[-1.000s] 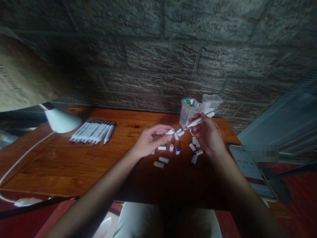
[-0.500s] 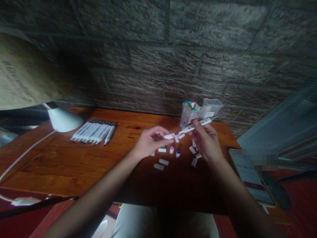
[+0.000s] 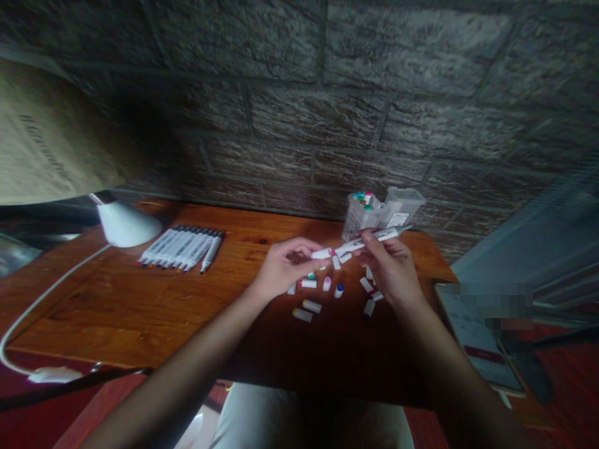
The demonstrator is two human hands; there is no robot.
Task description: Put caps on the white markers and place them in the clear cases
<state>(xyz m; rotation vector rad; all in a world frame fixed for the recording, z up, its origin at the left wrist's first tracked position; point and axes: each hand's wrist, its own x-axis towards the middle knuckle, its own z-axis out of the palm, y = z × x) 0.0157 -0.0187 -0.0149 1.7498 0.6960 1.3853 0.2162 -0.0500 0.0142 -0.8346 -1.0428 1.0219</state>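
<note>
My right hand grips a white marker held slantwise above the wooden table. My left hand pinches a white cap right at the marker's lower tip. Several loose caps with coloured ends lie scattered on the table under both hands. Behind the hands stands a clear plastic marker box with a few markers upright in it.
A row of several white markers lies at the table's back left. A white lamp base with its cord stands further left. A phone lies at the right edge. A brick wall runs behind the table.
My two hands have come together: the cap in the left hand now meets the tip of the marker, which has tilted lower and moved left.
</note>
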